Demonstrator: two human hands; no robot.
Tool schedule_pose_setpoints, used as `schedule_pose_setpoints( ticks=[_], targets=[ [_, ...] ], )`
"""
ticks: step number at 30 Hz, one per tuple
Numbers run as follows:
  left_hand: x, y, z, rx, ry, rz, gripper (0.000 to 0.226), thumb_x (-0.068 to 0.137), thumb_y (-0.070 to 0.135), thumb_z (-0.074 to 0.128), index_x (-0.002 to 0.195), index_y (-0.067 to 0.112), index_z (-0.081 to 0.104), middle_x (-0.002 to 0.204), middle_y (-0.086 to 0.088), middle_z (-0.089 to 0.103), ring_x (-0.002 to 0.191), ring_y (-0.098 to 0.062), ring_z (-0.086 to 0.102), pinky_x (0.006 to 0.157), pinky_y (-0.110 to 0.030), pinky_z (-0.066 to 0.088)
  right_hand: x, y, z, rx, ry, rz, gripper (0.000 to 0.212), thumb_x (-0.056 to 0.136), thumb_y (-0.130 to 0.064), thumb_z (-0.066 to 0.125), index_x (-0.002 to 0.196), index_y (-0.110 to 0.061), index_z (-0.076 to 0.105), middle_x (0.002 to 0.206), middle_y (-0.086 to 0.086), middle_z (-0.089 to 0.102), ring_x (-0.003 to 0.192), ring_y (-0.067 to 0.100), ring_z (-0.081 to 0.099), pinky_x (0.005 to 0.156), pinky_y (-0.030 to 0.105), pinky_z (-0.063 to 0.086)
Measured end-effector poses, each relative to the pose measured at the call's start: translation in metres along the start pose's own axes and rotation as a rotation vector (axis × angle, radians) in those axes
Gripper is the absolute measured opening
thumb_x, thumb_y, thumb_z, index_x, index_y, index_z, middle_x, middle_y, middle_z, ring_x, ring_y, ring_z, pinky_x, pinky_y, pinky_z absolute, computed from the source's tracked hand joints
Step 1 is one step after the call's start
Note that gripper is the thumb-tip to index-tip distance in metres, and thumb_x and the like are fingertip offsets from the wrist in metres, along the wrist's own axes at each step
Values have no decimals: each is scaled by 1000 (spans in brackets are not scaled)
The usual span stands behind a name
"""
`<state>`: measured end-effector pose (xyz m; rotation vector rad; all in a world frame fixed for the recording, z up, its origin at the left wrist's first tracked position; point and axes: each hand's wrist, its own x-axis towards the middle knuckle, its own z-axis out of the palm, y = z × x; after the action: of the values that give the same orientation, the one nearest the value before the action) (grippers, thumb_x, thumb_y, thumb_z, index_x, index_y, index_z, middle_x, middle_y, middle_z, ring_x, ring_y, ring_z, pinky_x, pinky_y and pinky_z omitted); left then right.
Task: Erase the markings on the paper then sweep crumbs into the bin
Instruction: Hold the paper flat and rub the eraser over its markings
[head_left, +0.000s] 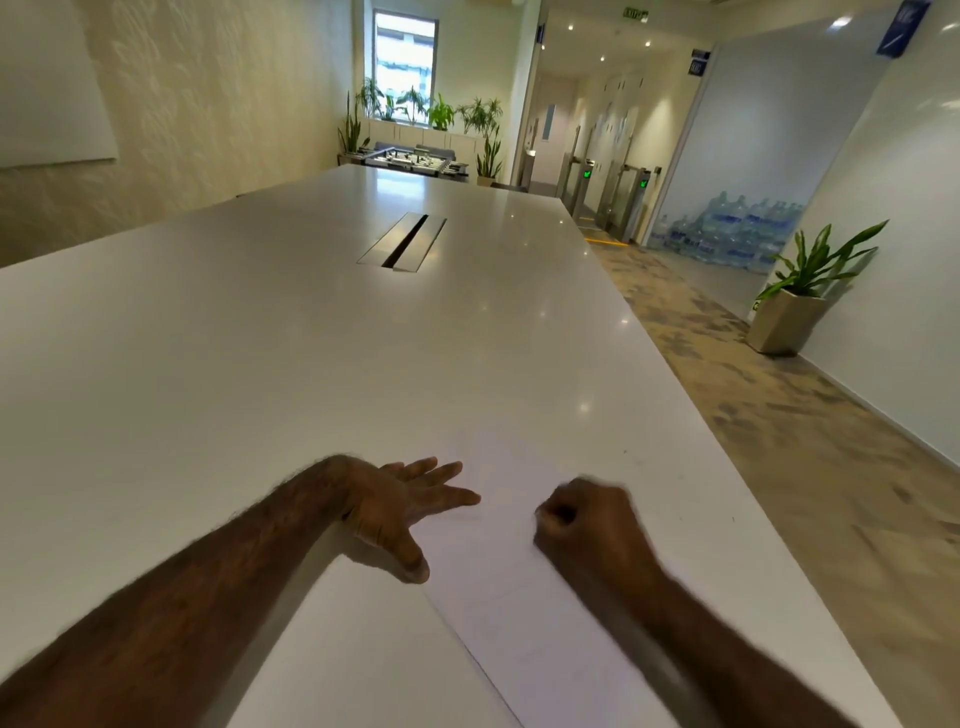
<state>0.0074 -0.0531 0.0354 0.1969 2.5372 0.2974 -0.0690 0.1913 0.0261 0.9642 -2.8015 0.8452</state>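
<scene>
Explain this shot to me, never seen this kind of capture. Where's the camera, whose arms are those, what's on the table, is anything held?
There is no machine here: a person works with bare hands, and the single wide-angle camera sits on their head, looking forward and down. That is why both forearms come in from the bottom edge.

The left hand lies with its fingers spread straight, at the left edge of a white sheet of paper, apparently holding it down. The right hand is curled into a fist over the paper and blurred by motion. An eraser may be inside it, but none shows, so I cannot tell.

The paper lies on a long white table with a metal cable hatch in the middle. Markings on the paper are too faint to make out. No bin is in view.
</scene>
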Motion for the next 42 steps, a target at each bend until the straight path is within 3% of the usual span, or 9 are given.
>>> schedule_pose_setpoints(
  ticks=[4,8,13,18,24,29,34,38,42],
  targets=[
    [2,-3,7,15,23,-2,103,73,62,60,147,55,-10,156,15,-30,144,-13,-30,116,-41,-12,27,23,-20,-38,130,79,7,70,-16,69,65,-16,74,69,-1,70,68,16,66,63,26,48],
    [1,-1,3,6,-5,3,101,83,54,65,149,49,-11,156,10,-32,142,-14,-31,116,-44,-13,-26,-28,6,42,-86,-191,9,65,-15,62,61,-19,69,65,-6,67,62,6,62,57,20,47],
    [0,-2,5,27,5,-1,101,79,56,62,148,52,-11,156,11,-32,144,-15,-30,116,-43,-13,39,30,-13,0,124,103,9,66,-18,67,59,-14,69,60,-5,67,60,9,63,56,20,44],
    [1,-2,3,16,-8,5,102,82,56,64,149,50,-12,156,10,-32,143,-17,-30,116,-46,-13,1,-3,2,-15,-16,-122,8,65,-17,67,57,-18,68,58,-5,64,54,4,59,53,17,44],
    [-1,2,1,19,-12,-1,101,83,55,65,149,49,-12,156,10,-33,143,-16,-31,116,-44,-13,29,16,-23,-33,183,50,19,66,-11,69,51,-21,64,57,-3,60,57,15,61,51,22,38],
    [-2,4,1,1,-13,-1,104,84,55,65,149,47,-16,155,10,-34,142,-15,-33,115,-44,-15,-37,-61,23,87,-214,-239,16,70,-20,60,78,-23,74,78,-10,68,71,5,61,66,21,50],
    [-4,1,3,6,-21,-9,103,85,55,63,148,48,-17,154,11,-35,142,-14,-33,115,-42,-15,11,-25,18,0,-7,-12,15,72,-20,58,74,-19,74,75,-4,67,70,12,62,58,20,42],
    [-6,4,6,12,-38,-7,104,85,55,64,149,46,-18,154,11,-35,141,-14,-34,115,-42,-15,-29,-54,25,126,-213,-185,10,68,-16,65,70,-20,74,69,-7,69,65,7,62,61,17,46],
    [-4,1,-1,28,-26,-10,108,76,64,59,148,47,-19,154,12,-35,141,-14,-33,114,-41,-15,29,-11,8,-34,77,123,11,73,-20,62,69,-17,72,68,-4,65,63,11,60,60,22,43]
  ],
)
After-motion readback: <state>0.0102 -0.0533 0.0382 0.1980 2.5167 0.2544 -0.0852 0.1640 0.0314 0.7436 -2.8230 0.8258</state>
